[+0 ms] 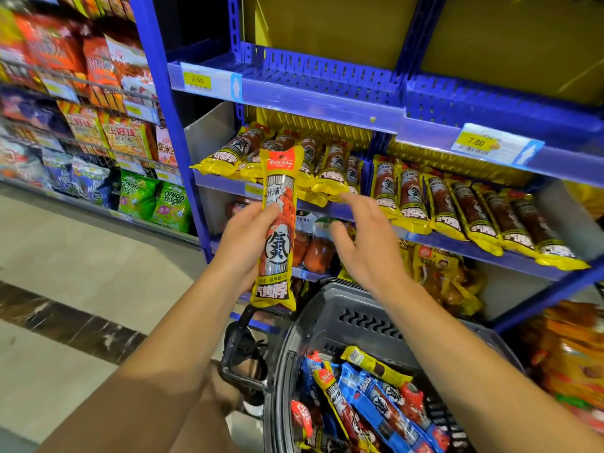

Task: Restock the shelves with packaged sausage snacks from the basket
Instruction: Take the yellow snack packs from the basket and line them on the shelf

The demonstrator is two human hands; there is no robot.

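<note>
Bright, even overhead store light. Glare on shelf-edge strip (294,93), upper centre. Left of frame motion-blurred. Wide-angle bowing at edges; lower corners soft.

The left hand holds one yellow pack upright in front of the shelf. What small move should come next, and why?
Probably lift the yellow pack forward onto the middle shelf, onto the left pile of matching packs. The left hand grips it just below that row, and the open right hand reaches toward the pile's front edge, seemingly ready to steady it.
</note>
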